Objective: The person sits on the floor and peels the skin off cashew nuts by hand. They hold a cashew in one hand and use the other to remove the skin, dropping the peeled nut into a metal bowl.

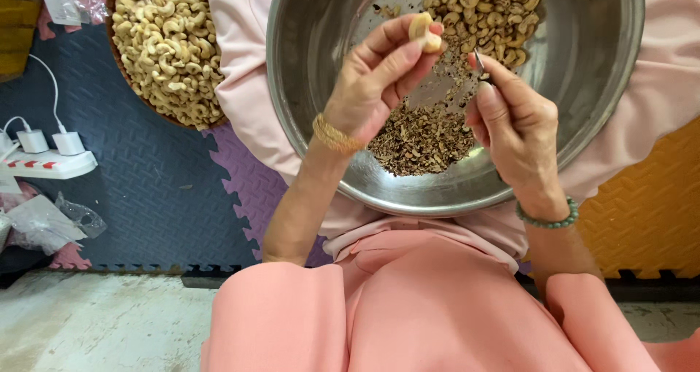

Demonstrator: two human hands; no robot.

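My left hand pinches a pale peeled cashew nut between thumb and fingertips, over a large steel bowl resting on my lap. My right hand grips a small metal blade, its tip close to the nut. Inside the bowl, a heap of brown skin scraps lies below my hands and a pile of unpeeled cashews sits at the far side. A gold bangle is on my left wrist, a green bead bracelet on my right.
A round basket of peeled cashews stands on the foam floor mats at the upper left. A white power strip with chargers and crumpled plastic bags lie at the left. Bare concrete floor shows below.
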